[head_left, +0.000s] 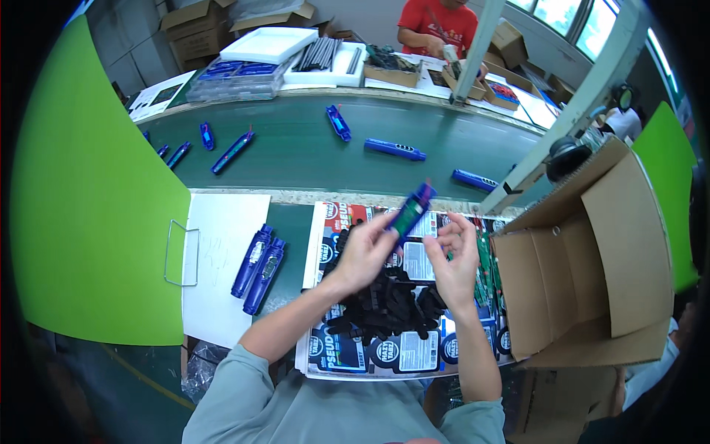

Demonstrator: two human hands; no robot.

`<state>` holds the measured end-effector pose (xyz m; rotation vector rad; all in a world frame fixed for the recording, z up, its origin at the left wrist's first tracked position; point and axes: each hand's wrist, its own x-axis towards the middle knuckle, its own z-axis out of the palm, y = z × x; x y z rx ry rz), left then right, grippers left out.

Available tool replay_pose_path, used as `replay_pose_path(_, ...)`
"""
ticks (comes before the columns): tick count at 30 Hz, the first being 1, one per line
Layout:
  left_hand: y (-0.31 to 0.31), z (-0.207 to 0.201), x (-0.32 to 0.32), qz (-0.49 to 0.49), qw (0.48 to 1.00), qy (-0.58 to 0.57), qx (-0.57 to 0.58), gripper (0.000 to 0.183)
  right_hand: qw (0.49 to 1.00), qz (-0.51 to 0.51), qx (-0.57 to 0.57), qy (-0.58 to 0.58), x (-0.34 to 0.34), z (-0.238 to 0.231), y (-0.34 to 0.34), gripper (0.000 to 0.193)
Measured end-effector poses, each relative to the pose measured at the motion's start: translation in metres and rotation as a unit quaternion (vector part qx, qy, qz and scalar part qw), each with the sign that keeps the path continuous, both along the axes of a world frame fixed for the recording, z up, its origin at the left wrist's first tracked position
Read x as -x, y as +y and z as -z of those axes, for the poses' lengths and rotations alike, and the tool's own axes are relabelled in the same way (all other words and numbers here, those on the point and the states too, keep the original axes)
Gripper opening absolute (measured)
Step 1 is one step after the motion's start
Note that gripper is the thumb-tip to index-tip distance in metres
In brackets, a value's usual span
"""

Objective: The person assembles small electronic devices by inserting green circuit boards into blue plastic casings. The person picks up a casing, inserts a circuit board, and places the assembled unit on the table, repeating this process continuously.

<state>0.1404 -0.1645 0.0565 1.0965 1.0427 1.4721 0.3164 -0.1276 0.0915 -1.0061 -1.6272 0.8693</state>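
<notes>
In my left hand [364,255] is a blue pen-shaped casing [411,213] with a green circuit board showing in its open side and a reddish wire at its upper tip. The casing is tilted, its top toward the upper right. My right hand [456,259] is beside it, fingers spread and slightly bent, holding nothing. Below both hands lies a heap of small black parts [388,303] on a printed sheet [336,362]. Strips of green circuit boards [484,266] lie beyond my right hand. Two more blue casings [259,266] rest side by side to my left.
Across the far side runs a green conveyor belt [296,159] with several blue casings. An open cardboard box [584,259] stands at right, a green panel [103,207] at left. Beside the panel lies a white sheet [218,311]. Another person [444,29] works behind the belt.
</notes>
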Motion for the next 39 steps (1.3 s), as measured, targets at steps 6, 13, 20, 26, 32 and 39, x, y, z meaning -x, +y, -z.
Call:
replay_pose_path(6, 0.111, 0.055, 0.164, -0.236, 0.923, 0.298, -0.063, 0.036, 0.971, -0.012, -0.039, -0.234, -0.032, 0.027, 0.018, 0.029)
replay_pose_path(13, 0.157, 0.089, 0.27, -0.291, 0.783, 0.538, 0.115, 0.036, 0.945, -0.129, -0.036, -0.299, -0.008, 0.043, 0.03, 0.016)
replay_pose_path(20, 0.154, 0.101, 0.283, -0.31, 0.716, 0.61, 0.142, 0.038, 0.923, -0.161, -0.014, -0.349, 0.041, 0.053, 0.05, 0.016)
replay_pose_path(26, 0.166, 0.056, 0.229, -0.334, 0.664, 0.659, -0.115, 0.039, 0.932, -0.174, 0.032, -0.316, 0.047, 0.063, 0.053, 0.016)
replay_pose_path(32, 0.24, 0.082, 0.134, -0.206, 0.646, 0.705, -0.207, 0.045, 0.959, -0.136, -0.016, -0.247, 0.022, 0.041, 0.047, 0.01)
replay_pose_path(39, 0.238, 0.063, 0.122, -0.074, 0.725, 0.677, -0.101, 0.04, 0.994, -0.021, 0.102, -0.032, -0.036, 0.042, 0.047, 0.019)
